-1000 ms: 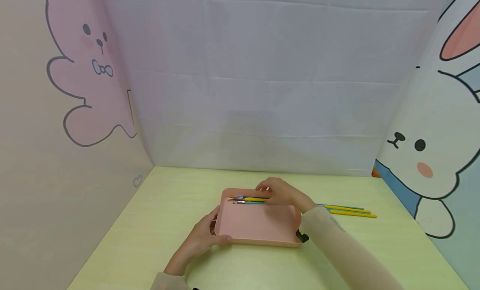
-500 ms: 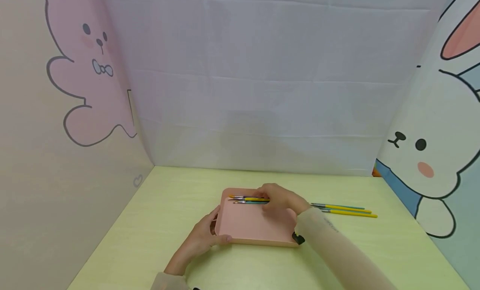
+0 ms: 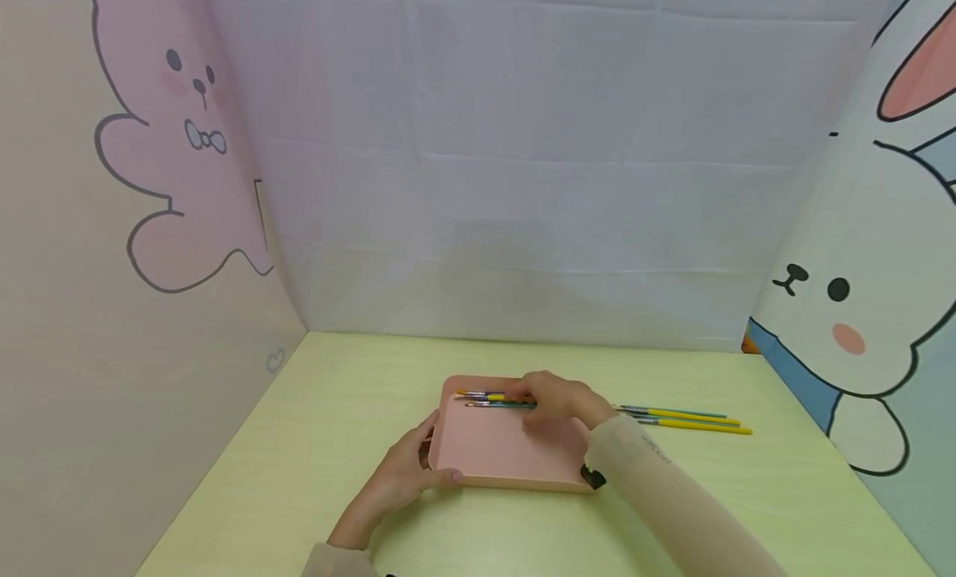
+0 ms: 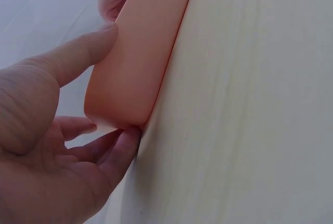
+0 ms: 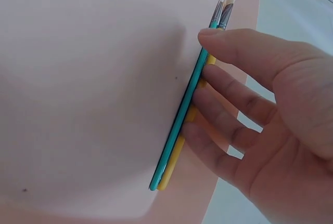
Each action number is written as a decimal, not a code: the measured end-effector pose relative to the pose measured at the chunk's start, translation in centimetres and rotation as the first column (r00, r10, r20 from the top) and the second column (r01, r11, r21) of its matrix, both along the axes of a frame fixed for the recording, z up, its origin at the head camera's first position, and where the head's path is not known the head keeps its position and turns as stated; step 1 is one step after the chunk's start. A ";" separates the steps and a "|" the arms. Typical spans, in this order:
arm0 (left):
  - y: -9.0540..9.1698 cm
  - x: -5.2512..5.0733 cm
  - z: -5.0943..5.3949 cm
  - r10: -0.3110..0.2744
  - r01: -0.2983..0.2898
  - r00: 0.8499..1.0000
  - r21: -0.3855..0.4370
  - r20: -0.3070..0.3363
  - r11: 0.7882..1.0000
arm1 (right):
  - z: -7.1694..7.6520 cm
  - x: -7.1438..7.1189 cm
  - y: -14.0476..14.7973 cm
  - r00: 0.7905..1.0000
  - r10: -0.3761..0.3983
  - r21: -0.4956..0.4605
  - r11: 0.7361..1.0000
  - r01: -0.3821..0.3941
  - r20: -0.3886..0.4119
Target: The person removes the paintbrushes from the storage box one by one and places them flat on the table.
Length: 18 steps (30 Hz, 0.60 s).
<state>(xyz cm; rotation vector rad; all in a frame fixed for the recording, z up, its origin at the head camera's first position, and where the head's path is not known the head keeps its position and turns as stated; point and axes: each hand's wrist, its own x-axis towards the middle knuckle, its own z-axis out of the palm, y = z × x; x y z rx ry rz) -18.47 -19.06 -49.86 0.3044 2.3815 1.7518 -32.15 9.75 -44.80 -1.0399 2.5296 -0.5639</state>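
A shallow pink tray (image 3: pixel 500 448) sits on the table, with several thin paintbrushes (image 3: pixel 489 403) lying along its far side. My left hand (image 3: pixel 403 467) holds the tray's near left corner, thumb on the front wall and fingers against the left side, as the left wrist view shows. Over the far right part of the tray, my right hand (image 3: pixel 556 398) has its thumb on a teal paintbrush (image 5: pixel 184 104) and its fingertips along a yellow paintbrush (image 5: pixel 171 164) lying beside it. In the head view this hand hides the brushes' handle ends.
Several more paintbrushes (image 3: pixel 695 425), yellow and teal, lie on the pale yellow table (image 3: pixel 747 486) to the right of the tray, partly behind the right forearm. A white sheet (image 3: pixel 538 187) stands behind the table, with cartoon-printed panels on both sides.
My right hand has come down and slightly nearer over the brushes in the tray. The teal brush has shifted very slightly. My left hand has stayed on the tray corner.
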 end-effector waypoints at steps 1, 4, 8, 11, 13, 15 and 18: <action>0.0 0.0 0.0 0.002 -0.002 1.000 -0.003 0.000 1.000 | 0.0 0.0 0.0 1.000 -0.003 0.003 1.000 0.003 0.004; 0.0 -0.1 -0.1 0.003 -0.003 1.000 -0.013 0.001 1.000 | -0.1 0.0 -0.1 1.000 -0.015 0.019 1.000 0.015 0.009; 0.0 -0.1 -0.2 -0.004 0.004 1.000 -0.016 0.001 1.000 | -0.2 0.0 -0.2 0.999 -0.041 0.051 0.998 0.040 0.008; -0.1 -0.2 -0.3 -0.011 0.011 1.000 -0.012 0.001 1.000 | -0.1 0.2 -0.3 0.998 -0.057 0.071 0.996 0.056 0.009; 0.0 -0.2 -0.2 -0.012 0.012 1.000 -0.006 0.003 1.000 | 0.0 0.2 -0.3 0.998 -0.061 0.083 0.995 0.060 0.008; 0.0 -0.1 -0.2 -0.010 0.010 1.000 -0.008 0.004 1.000 | 0.1 0.3 -0.4 0.998 -0.065 0.096 0.993 0.064 0.007; 0.0 -0.1 -0.2 -0.002 0.002 1.000 -0.007 0.008 1.000 | 0.1 0.3 -0.5 0.998 -0.067 0.118 0.991 0.066 0.003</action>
